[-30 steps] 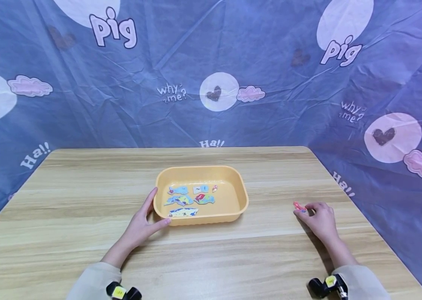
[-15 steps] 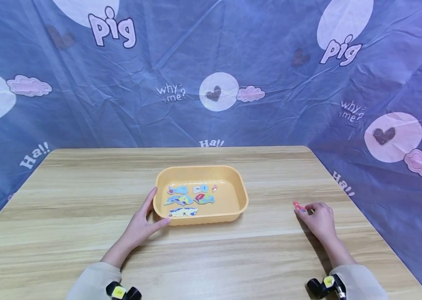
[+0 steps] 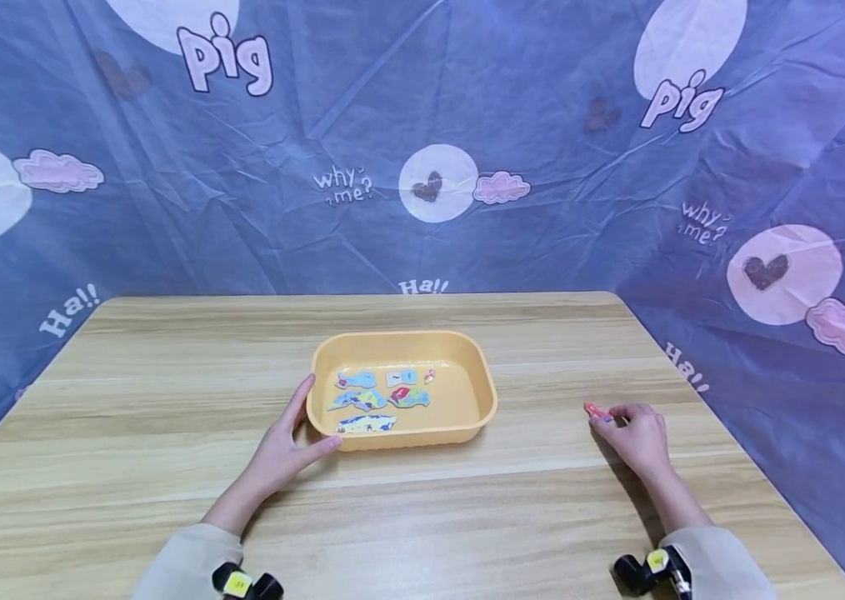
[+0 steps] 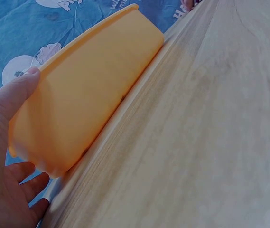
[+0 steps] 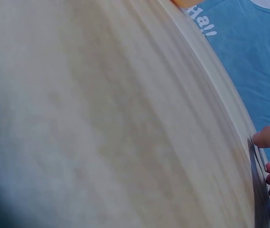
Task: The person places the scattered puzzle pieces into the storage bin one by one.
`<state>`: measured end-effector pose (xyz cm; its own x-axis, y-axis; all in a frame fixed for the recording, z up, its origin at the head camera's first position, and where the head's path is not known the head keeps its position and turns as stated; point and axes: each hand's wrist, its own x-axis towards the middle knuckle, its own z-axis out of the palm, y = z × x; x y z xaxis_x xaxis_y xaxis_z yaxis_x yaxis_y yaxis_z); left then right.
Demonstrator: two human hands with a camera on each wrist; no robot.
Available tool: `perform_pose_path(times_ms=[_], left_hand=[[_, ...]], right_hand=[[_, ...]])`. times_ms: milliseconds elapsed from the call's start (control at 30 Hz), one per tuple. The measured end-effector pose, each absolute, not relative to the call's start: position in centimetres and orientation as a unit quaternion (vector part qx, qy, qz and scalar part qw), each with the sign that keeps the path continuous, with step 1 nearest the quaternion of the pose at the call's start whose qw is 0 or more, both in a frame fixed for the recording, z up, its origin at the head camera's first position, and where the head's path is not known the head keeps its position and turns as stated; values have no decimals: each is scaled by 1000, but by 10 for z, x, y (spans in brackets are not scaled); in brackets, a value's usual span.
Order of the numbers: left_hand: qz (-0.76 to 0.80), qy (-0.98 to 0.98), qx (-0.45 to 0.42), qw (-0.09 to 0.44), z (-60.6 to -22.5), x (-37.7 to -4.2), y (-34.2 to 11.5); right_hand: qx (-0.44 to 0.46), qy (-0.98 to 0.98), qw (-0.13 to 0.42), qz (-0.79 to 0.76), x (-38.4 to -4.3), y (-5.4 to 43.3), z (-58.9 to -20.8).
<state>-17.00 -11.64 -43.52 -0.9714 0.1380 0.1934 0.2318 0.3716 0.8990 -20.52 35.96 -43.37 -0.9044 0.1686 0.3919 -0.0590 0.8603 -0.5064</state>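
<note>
My left hand (image 3: 283, 442) holds the left front corner of a yellow plastic tray (image 3: 422, 437), thumb on the near rim and index finger along the left side. In the left wrist view its thumb (image 4: 23, 88) lies at the rim, while the lower fingers bend beside the tray's end. Several flat, irregular puzzle pieces (image 3: 367, 424), printed in blue, yellow and red, lie in the tray's left and middle part. Far to the right, my right hand (image 3: 640, 437) pinches a small red puzzle piece (image 3: 597, 412) close over the table; the fingertips partly hide it.
The wooden table (image 3: 422, 533) reaches back to a blue printed cloth (image 3: 362, 100), which also hangs along the right side. Bare tabletop separates the tray from my right hand. Small black cameras (image 3: 651, 571) sit on both wrists.
The red puzzle piece has shifted and turned very slightly in my right hand's fingertips, its tip now a little further left. My left hand and the tray have stayed put.
</note>
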Motion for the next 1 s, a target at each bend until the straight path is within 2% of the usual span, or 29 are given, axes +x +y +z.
perform_pose_path(times_ms=[300, 500, 733, 1000], left_hand=[[-548, -828, -111, 43, -432, -169, -116], [-548, -828, -111, 43, -433, -169, -116], [-551, -825, -114, 45, -434, -169, -116], [-551, -825, -115, 50, -435, -169, -115]], right_hand=[[-67, -932, 171, 312, -205, 353, -419], [-56, -919, 186, 343, -205, 347, -409], [-29, -909, 213, 356, -220, 353, -421], [-11, -898, 179, 401, -208, 324, -385]])
